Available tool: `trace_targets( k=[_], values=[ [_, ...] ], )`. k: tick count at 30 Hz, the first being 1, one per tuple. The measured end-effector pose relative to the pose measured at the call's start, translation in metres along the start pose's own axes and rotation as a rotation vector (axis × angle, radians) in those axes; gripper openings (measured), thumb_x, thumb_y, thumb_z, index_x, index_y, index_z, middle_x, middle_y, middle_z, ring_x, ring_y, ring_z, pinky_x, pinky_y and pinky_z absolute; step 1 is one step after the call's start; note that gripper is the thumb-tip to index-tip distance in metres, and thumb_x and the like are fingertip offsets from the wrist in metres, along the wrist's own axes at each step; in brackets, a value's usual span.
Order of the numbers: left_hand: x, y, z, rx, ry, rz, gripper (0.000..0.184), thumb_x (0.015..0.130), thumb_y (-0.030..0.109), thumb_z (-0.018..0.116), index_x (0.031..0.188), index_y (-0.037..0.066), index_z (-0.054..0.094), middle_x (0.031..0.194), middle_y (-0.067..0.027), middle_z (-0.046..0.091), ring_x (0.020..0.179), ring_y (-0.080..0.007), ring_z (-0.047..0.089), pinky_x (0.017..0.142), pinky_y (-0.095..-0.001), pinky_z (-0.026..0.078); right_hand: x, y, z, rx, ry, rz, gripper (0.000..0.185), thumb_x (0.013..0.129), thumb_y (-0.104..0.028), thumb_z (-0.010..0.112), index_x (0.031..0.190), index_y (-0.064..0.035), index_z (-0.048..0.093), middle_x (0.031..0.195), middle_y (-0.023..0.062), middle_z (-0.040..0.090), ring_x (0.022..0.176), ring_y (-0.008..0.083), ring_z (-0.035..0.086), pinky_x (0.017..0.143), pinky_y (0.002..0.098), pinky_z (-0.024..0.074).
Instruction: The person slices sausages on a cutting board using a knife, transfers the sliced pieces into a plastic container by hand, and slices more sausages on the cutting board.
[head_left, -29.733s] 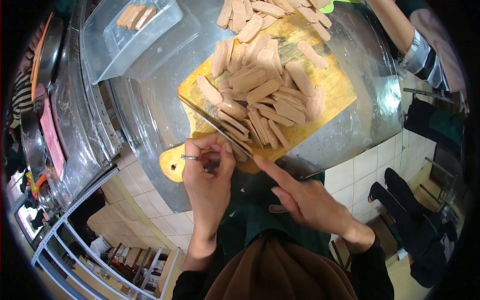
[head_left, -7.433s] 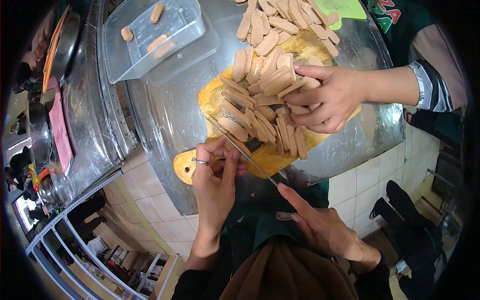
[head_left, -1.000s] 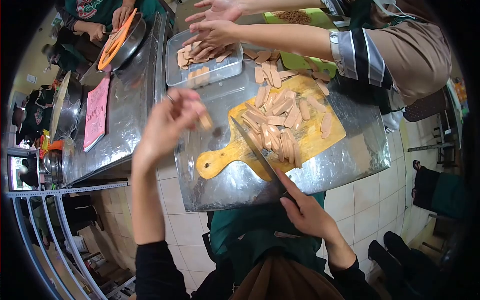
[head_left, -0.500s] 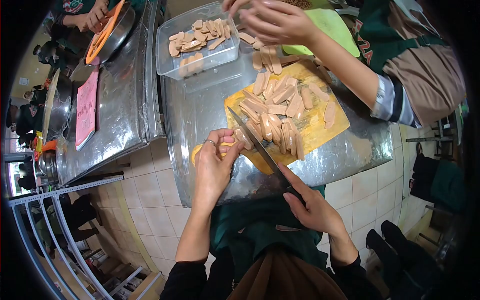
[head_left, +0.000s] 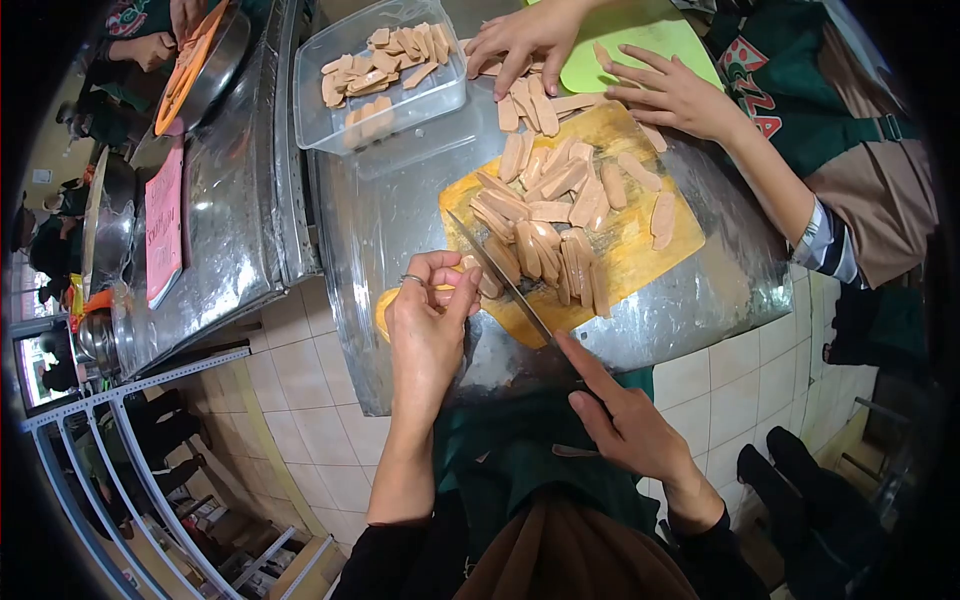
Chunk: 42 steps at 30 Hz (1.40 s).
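My right hand [head_left: 630,415] is closed on the handle of a knife [head_left: 510,285], index finger stretched along it. The blade slants up and left across the yellow cutting board [head_left: 650,250]. Left of the blade, my left hand [head_left: 430,305], with a ring on it, has its fingers curled and thumb drawn in beside a sausage piece [head_left: 488,282]. Whether anything is between those fingertips is hidden. Long beige sausage slices [head_left: 545,250] lie heaped on the board, right of the knife.
A clear plastic tub [head_left: 380,120] with cut slices stands at the back left. Opposite, a co-worker's hands [head_left: 680,95] spread over slices near a green cutting board [head_left: 640,45]. Another metal table [head_left: 225,200] with a pink paper [head_left: 165,225] is on the left.
The co-worker's hands have come down from the air, one onto the slices and one by the green board. My left thumb has drawn back slightly from the sausage piece. The knife stays nearly in place.
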<state>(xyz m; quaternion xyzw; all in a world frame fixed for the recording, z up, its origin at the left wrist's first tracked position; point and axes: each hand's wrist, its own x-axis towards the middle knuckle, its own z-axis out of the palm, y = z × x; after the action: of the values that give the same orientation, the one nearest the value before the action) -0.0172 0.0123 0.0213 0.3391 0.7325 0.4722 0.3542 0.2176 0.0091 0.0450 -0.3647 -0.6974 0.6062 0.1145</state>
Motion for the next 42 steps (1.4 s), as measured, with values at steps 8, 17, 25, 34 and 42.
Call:
trace_targets(
  k=[8,17,25,34,42],
  values=[
    [0.003,-0.007,0.000,-0.102,-0.026,-0.036,0.022,0.094,0.009,0.070,0.108,-0.004,0.060,0.083,-0.0068,0.066,0.071,-0.0100,0.067,0.064,-0.0219,0.054,-0.010,-0.017,0.001,-0.004,0.001,0.014,0.063,0.102,-0.010,0.049,0.158,-0.0164,0.022,0.135,0.0206,0.058,0.083,0.0416,0.069,0.076,0.0434,0.0560],
    [0.004,-0.008,-0.002,-0.153,-0.047,-0.046,0.018,0.095,0.009,0.068,0.106,-0.002,0.059,0.084,-0.0053,0.065,0.071,-0.0091,0.066,0.065,-0.0219,0.053,-0.007,-0.031,-0.003,-0.048,-0.063,0.144,0.064,0.102,-0.009,0.048,0.158,-0.0196,0.020,0.111,0.0246,0.067,0.084,0.0456,0.067,0.073,0.0498,0.0544],
    [0.003,-0.001,-0.003,-0.149,-0.089,-0.030,0.014,0.096,0.005,0.066,0.106,-0.002,0.057,0.085,-0.0036,0.062,0.072,-0.0086,0.065,0.064,-0.0213,0.052,0.005,-0.038,-0.001,-0.148,-0.079,0.232,0.065,0.101,-0.009,0.048,0.158,-0.0195,0.019,0.083,0.0275,0.067,0.077,0.0474,0.065,0.067,0.0539,0.0509],
    [0.003,-0.006,0.002,-0.130,-0.053,-0.063,0.015,0.095,0.004,0.066,0.107,-0.001,0.057,0.084,-0.0043,0.062,0.074,-0.0098,0.066,0.064,-0.0227,0.053,0.035,-0.026,0.012,-0.169,0.009,0.102,0.069,0.099,-0.006,0.053,0.158,-0.0179,0.019,0.079,0.0261,0.067,0.065,0.0464,0.063,0.057,0.0511,0.0519],
    [0.006,-0.004,-0.002,-0.117,-0.117,-0.096,0.016,0.098,0.008,0.064,0.106,-0.003,0.056,0.090,-0.0047,0.062,0.074,-0.0094,0.065,0.068,-0.0232,0.055,0.042,-0.032,0.008,-0.155,-0.017,0.155,0.068,0.099,-0.006,0.051,0.158,-0.0148,0.019,0.080,0.0275,0.067,0.066,0.0458,0.065,0.061,0.0508,0.0544]
  ],
)
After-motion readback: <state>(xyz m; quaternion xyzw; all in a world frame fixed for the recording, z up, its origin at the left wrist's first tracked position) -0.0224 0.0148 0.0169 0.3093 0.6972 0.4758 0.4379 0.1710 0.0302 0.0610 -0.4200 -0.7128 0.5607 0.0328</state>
